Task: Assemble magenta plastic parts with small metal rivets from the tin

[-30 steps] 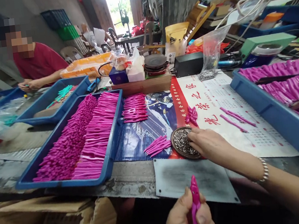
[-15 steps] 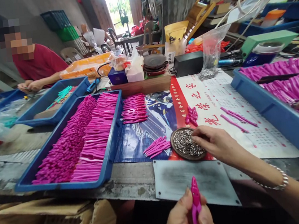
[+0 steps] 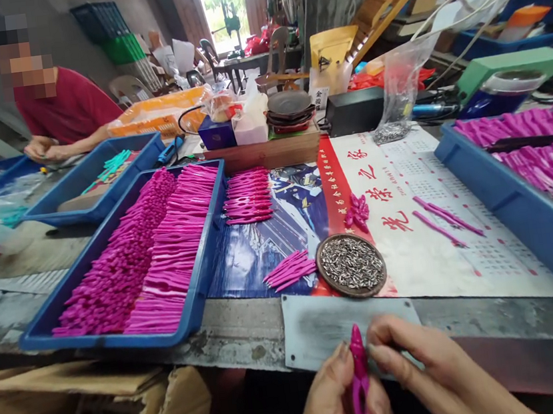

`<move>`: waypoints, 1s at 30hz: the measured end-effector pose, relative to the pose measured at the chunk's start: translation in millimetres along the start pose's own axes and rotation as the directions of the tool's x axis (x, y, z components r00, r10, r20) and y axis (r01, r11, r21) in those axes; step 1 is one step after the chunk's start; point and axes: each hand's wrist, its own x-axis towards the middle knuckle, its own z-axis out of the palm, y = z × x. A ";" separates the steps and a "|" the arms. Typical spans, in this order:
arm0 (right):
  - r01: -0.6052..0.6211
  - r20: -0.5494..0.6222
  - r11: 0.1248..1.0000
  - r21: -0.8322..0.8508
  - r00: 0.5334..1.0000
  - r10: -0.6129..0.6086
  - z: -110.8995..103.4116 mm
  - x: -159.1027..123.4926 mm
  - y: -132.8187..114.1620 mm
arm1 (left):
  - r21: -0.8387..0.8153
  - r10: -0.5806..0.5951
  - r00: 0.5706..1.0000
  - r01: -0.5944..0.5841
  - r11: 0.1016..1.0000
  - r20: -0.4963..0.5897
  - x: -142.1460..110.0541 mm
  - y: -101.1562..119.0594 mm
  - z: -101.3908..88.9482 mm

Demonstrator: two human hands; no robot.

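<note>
The pink plastic clip stands nearly upright at the bottom centre of the view, in front of the near table edge; its long axis runs vertically, with the rounded tip pointing up and away from the person and the split lower end pointing down into the palm. The left hand is closed around the lower part of the clip, thumb on the left side. The right hand meets the clip from the right, its fingertips pinched against the upper part just below the tip; whether a small part sits between those fingertips cannot be told. Directly behind the hands lies a grey metal plate fixed to the table edge. Beyond it, a round dish of small metal pieces rests on a printed calendar sheet, with a loose bundle of pink strips just to its left and a small heap of pink parts behind it. A long blue tray filled with rows of pink parts occupies the left; a second blue tray stands at the right. A person in a red shirt works at the far left
</note>
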 end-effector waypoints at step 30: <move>-0.213 0.108 0.936 0.280 0.976 0.190 -9.3 5.8 8.5 | -0.014 -0.011 0.995 0.012 1.000 0.100 -1.6 -6.4 1.1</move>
